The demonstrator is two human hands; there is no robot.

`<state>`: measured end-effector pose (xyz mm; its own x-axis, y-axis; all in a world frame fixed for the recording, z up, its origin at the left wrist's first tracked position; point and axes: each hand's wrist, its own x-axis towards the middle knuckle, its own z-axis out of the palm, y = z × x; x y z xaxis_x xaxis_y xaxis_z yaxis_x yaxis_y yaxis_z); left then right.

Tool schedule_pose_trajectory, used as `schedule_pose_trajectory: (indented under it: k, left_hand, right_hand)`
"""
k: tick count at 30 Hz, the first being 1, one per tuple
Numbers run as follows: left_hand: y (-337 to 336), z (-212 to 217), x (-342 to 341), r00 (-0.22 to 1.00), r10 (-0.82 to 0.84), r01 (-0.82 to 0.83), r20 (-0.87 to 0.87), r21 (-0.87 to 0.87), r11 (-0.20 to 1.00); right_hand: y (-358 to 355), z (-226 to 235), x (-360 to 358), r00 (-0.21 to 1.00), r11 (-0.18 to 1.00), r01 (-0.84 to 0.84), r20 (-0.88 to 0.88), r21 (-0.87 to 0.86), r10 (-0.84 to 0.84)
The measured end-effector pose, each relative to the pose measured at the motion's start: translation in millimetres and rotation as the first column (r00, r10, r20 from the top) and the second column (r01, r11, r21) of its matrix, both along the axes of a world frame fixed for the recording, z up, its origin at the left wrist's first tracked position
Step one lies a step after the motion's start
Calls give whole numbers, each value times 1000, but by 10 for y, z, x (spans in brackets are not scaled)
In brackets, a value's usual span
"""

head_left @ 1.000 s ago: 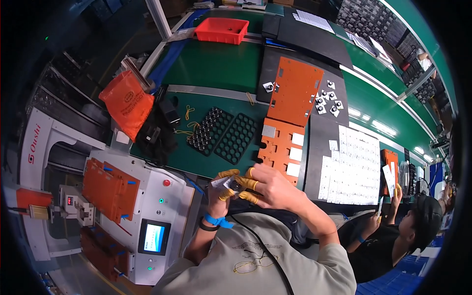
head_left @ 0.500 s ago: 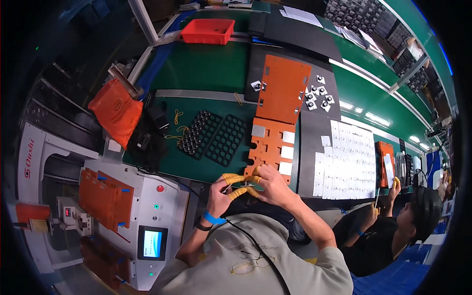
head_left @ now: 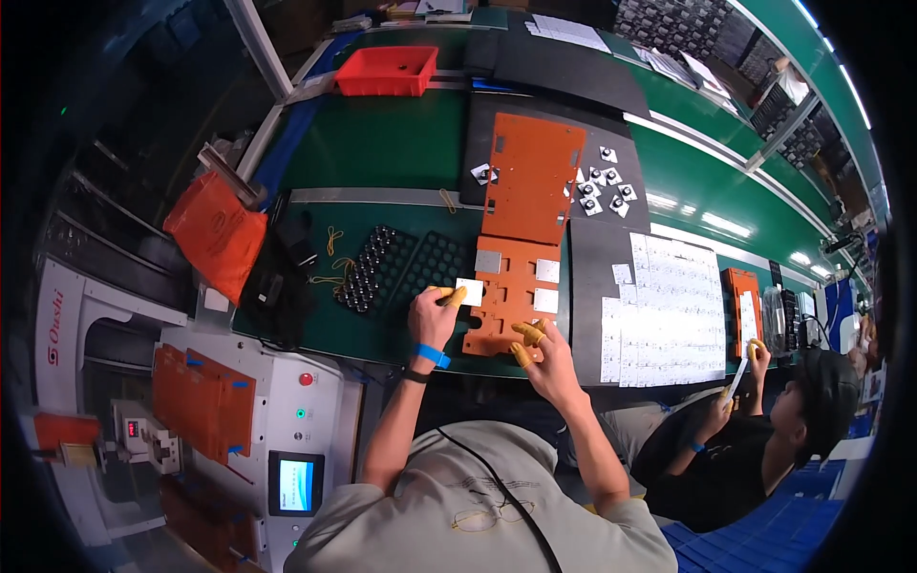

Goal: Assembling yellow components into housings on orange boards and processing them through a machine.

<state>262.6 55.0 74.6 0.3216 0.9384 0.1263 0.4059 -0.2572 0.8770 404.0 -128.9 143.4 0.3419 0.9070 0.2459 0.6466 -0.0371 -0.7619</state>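
Yellow finger covers sit on the fingers of both hands. My left hand [head_left: 436, 317] pinches a thin white square plate [head_left: 468, 292] over the left edge of an orange fixture [head_left: 506, 310]. Several similar square plates [head_left: 546, 271] lie in recesses along the fixture's right side, and one more in its upper left. Beyond it the fixture's orange lid [head_left: 535, 181] lies folded back, with slots along its sides. My right hand [head_left: 546, 361] is at the fixture's lower right corner, fingers apart and nothing in them.
Left of the fixture lie a black tray of round parts [head_left: 374, 267] and a second black tray [head_left: 435, 272]. Small square pieces with black knobs [head_left: 611, 177] are on a black mat. White printed sheets [head_left: 673, 310] lie to the right, near a co-worker [head_left: 755, 430]. A machine [head_left: 315, 401] stands at left.
My hands were together at the fixture's near edge and have moved apart. The left has gone up and left with the white square plate; the right has moved right and opened.
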Motion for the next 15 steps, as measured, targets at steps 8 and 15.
schedule_pose_trajectory:
  k: [8,15]
  left_hand:
    - [-86,-78,327,981,-9,-10,-193,-101,995]
    - [-2,132,245,951,-16,36,-308,58,998]
  right_hand:
    - [-268,-67,48,986,991,114,-116,-74,-122]
    - [108,-47,-224,987,991,-131,97,38,127]
